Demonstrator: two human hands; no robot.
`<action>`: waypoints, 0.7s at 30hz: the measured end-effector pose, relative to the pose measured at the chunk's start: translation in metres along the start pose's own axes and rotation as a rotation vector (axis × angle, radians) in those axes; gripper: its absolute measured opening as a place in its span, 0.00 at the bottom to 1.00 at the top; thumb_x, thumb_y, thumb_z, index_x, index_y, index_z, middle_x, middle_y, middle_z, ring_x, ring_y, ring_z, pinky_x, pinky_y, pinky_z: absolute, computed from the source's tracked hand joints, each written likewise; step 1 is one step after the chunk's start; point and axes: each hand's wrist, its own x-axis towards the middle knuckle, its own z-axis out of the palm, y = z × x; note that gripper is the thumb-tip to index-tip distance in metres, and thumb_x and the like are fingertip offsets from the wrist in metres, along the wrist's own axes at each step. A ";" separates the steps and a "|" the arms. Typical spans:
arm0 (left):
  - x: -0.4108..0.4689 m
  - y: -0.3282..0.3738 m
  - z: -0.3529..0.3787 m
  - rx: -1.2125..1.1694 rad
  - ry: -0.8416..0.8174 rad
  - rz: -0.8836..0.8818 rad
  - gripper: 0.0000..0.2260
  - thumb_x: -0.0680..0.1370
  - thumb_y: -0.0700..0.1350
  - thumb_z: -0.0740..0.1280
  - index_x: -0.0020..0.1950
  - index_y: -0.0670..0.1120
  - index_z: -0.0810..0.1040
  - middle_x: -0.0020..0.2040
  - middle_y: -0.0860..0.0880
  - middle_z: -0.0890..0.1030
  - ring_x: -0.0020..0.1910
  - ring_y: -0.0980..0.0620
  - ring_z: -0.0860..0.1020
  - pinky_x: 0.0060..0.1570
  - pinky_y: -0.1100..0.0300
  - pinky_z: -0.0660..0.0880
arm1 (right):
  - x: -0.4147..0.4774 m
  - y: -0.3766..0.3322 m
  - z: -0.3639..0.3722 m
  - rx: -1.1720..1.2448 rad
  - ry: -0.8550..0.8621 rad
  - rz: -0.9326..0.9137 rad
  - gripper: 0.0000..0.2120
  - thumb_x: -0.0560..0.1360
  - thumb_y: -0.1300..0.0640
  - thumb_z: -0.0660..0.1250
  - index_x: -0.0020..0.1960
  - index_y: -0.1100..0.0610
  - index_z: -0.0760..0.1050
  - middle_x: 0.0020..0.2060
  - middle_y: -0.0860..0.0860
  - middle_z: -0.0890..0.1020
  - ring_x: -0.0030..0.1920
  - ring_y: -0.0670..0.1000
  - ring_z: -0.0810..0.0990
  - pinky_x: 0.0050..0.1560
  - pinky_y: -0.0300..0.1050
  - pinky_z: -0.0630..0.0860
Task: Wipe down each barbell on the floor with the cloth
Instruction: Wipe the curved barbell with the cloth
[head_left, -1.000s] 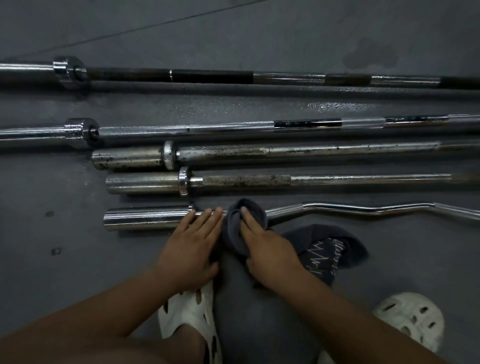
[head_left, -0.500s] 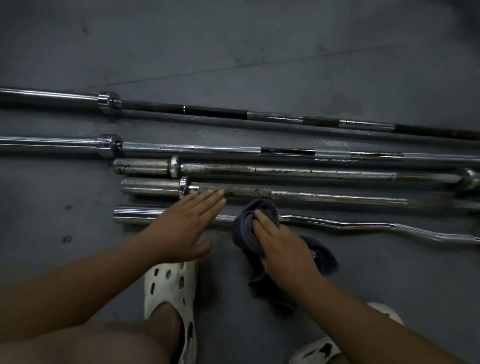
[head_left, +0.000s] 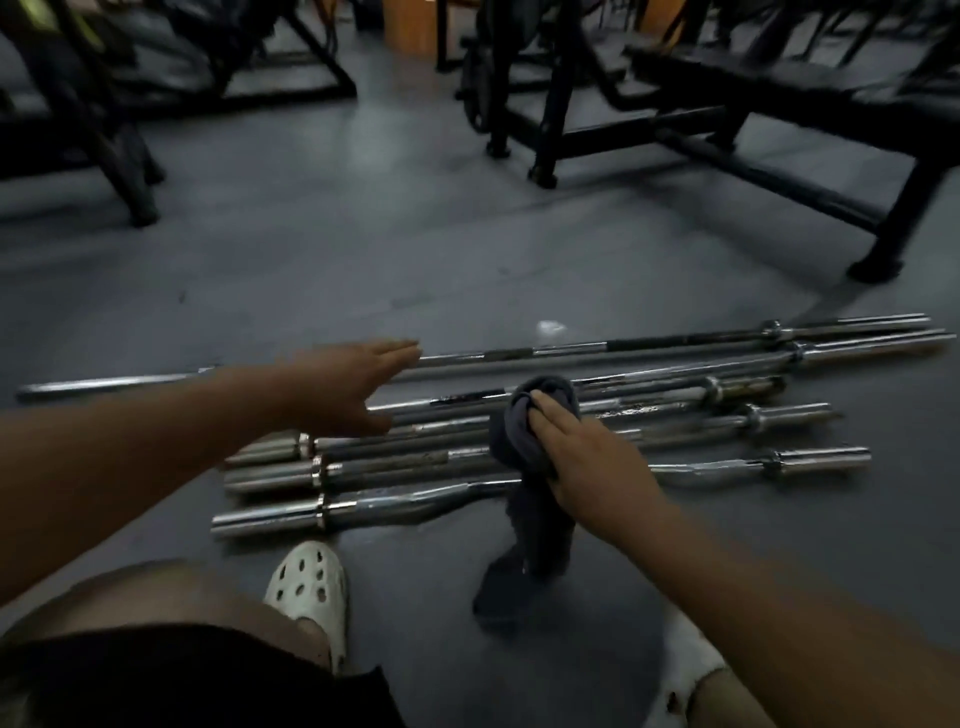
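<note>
Your left hand (head_left: 348, 389) hovers left of centre over the barbells (head_left: 270, 473), fingers straight and together. At centre, your right hand's (head_left: 587, 457) fingers grip the bunched cloth (head_left: 519, 441).

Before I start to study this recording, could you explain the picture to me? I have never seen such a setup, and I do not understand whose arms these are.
There is no machine: a person wears a camera on the head, so you look down along their own arms. On the grey floor lie five barbells side by side; the nearest is a bent curl bar. The right hand grips a dark cloth, which hangs down over the bars. The left hand reaches out flat and holds nothing. Gym frames stand behind.
</note>
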 end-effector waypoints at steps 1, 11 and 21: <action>0.004 0.010 -0.008 0.002 -0.004 0.005 0.40 0.77 0.55 0.68 0.81 0.52 0.47 0.81 0.53 0.50 0.77 0.51 0.60 0.73 0.58 0.59 | -0.005 0.007 -0.008 0.003 0.019 0.020 0.36 0.75 0.56 0.66 0.79 0.50 0.55 0.80 0.43 0.52 0.61 0.58 0.74 0.54 0.53 0.78; 0.121 0.150 0.130 -0.236 -0.004 -0.157 0.40 0.76 0.52 0.67 0.81 0.44 0.48 0.81 0.45 0.50 0.79 0.47 0.53 0.76 0.53 0.56 | -0.006 0.080 0.039 0.031 -0.041 0.192 0.35 0.74 0.59 0.65 0.79 0.52 0.58 0.79 0.46 0.56 0.64 0.59 0.72 0.55 0.53 0.77; 0.191 0.147 0.207 -0.372 -0.120 -0.248 0.37 0.77 0.52 0.63 0.81 0.45 0.47 0.81 0.46 0.47 0.79 0.47 0.49 0.76 0.49 0.54 | -0.005 0.147 0.114 0.048 -0.434 0.209 0.31 0.75 0.61 0.61 0.76 0.49 0.59 0.78 0.44 0.56 0.66 0.54 0.67 0.63 0.49 0.74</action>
